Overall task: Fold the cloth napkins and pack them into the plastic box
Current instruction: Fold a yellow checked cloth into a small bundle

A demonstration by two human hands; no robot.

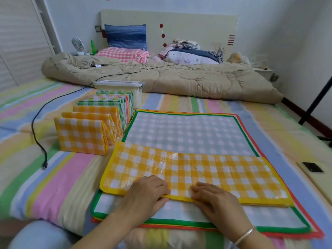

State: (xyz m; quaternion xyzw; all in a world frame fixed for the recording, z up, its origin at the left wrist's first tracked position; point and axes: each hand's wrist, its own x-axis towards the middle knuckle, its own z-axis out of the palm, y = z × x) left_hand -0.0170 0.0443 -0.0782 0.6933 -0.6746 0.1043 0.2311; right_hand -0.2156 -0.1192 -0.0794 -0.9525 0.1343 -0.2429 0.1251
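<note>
Two hands work at the near edge of a yellow-and-white checked napkin point(194, 169), glossy and yellow-hemmed, which lies folded into a long strip across the front of the pile. In the head view the left hand point(149, 191) and the right hand point(213, 200) sit just beside each other at the middle of the near hem. Both have their fingers bent over the top of the doubled edge and holding it, with the thumbs at the edge. Whether the thumbs reach under the hem I cannot tell.

The strip rests on a flat pile of unfolded napkins point(179, 130). The top one is pale checked with a green hem, and red-hemmed edges show beneath it.

To the left a row of folded napkins point(86, 133) stands on edge on the striped pastel bedsheet point(53, 186), yellow ones nearest, green and mixed ones behind. The row runs back to the white plastic box point(125, 87), which touches its far end and appears to have its lid on.

By my reading the task is partway through. Several napkins are folded, one is mid-fold with further folds to make, and a few sheets wait below. Nothing seems packed yet, though the inside of the box is hidden
</note>
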